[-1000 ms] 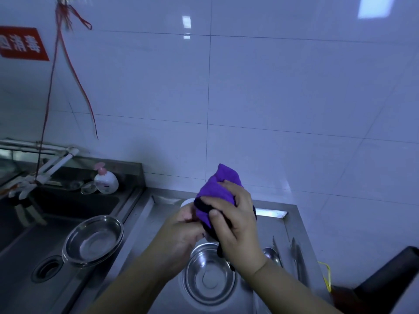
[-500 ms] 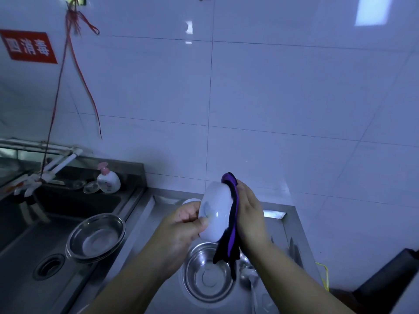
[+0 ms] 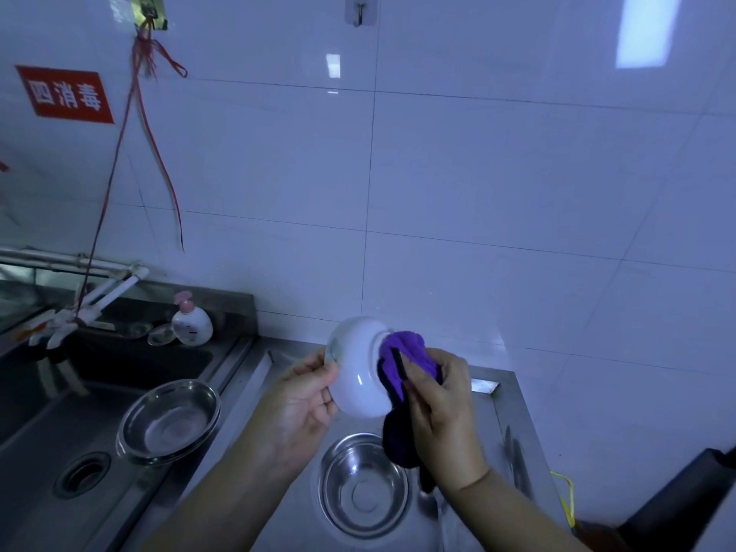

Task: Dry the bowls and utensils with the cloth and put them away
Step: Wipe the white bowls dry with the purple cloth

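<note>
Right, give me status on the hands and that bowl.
Left hand grips white bowl by the rim. Right hand presses purple cloth on its base. Nothing in the way.

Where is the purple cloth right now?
In the head view, centre-right: the right hand presses the purple cloth against the white bowl held by the left hand, above a steel bowl.

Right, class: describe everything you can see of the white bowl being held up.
The white bowl is smooth and glossy, like ceramic or melamine, with a rounded body and a raised foot at its base. It is held in the air, tipped on its side, mouth facing left and base facing right. The left hand pinches its rim, thumb on the outside. The right hand presses a purple cloth against its base. It hangs above a steel bowl on the counter, not touching it.
</note>
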The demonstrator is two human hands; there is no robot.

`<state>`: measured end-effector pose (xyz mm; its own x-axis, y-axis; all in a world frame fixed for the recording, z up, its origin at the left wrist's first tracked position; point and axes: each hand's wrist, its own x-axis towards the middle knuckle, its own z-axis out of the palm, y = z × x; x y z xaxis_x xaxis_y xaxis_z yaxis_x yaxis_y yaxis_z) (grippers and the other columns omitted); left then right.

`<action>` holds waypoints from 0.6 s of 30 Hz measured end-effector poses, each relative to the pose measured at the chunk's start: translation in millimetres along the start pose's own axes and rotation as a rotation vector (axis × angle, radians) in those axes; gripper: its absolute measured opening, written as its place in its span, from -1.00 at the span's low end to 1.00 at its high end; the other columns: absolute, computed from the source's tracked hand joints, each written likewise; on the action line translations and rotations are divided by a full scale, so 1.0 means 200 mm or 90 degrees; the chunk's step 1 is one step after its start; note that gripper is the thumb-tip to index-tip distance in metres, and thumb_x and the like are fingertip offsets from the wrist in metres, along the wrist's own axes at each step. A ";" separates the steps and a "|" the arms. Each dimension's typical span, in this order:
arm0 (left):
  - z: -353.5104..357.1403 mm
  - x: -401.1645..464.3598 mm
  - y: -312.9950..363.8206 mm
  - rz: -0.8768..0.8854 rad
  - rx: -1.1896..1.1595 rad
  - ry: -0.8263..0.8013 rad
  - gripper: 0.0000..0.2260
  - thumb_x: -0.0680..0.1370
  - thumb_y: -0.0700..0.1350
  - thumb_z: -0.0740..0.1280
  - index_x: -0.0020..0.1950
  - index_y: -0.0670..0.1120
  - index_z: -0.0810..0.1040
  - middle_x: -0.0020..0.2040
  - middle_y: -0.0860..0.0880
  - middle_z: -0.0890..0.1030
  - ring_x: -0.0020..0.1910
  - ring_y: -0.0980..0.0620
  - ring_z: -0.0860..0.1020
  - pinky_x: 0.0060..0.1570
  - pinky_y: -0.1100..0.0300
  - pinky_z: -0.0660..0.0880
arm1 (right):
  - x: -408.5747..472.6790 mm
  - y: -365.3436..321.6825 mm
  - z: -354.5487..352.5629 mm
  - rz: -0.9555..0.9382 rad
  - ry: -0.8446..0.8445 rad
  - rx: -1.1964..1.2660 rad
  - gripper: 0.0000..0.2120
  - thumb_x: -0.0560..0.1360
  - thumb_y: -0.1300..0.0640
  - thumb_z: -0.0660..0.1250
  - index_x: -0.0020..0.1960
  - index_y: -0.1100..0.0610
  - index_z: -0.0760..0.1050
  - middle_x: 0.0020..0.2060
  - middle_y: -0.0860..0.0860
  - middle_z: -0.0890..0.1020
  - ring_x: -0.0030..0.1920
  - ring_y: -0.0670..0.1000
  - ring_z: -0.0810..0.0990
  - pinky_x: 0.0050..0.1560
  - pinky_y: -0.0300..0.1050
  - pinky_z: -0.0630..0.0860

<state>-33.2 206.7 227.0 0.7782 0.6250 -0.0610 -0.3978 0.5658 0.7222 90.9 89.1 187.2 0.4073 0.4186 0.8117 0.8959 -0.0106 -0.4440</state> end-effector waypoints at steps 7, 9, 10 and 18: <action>0.00 0.00 0.03 0.008 0.093 -0.008 -0.75 0.36 -0.24 0.31 0.00 -0.23 0.63 -0.07 -0.17 0.69 -0.14 -0.01 0.67 -0.19 0.19 0.61 | 0.08 -0.05 -0.01 0.010 -0.015 -0.030 -0.67 0.49 0.33 0.25 0.21 0.14 0.57 -0.01 -0.03 0.40 -0.03 0.05 0.41 0.00 -0.22 0.39; 0.01 0.01 0.04 0.011 0.099 -0.012 -0.72 0.37 -0.23 0.30 0.05 -0.24 0.59 -0.06 -0.15 0.69 -0.13 0.00 0.66 -0.16 0.18 0.60 | 0.08 -0.10 -0.01 0.000 -0.009 -0.013 -0.66 0.50 0.32 0.23 0.22 0.14 0.56 0.04 -0.02 0.41 0.02 0.08 0.44 0.06 -0.17 0.43; 0.02 0.01 0.05 0.016 0.095 -0.010 -0.73 0.37 -0.23 0.29 0.04 -0.24 0.59 -0.08 -0.13 0.69 -0.14 0.01 0.66 -0.15 0.18 0.59 | 0.08 -0.12 -0.02 -0.008 -0.015 -0.003 -0.68 0.51 0.28 0.20 0.21 0.16 0.58 0.04 0.00 0.42 0.03 0.11 0.46 0.05 -0.12 0.46; 0.00 -0.01 0.12 0.069 0.130 -0.006 -0.78 0.35 -0.22 0.31 -0.05 -0.17 0.64 -0.11 -0.10 0.70 -0.17 0.04 0.66 -0.20 0.24 0.58 | 0.10 -0.07 -0.12 0.039 -0.106 0.050 -0.78 0.58 0.20 0.21 0.11 0.21 0.59 0.01 0.20 0.54 0.04 0.13 0.52 0.07 -0.39 0.40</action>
<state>-44.6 219.7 244.5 0.7417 0.6700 0.0300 -0.3730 0.3749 0.8487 90.5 75.4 220.0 0.4204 0.5636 0.7111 0.8508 0.0274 -0.5248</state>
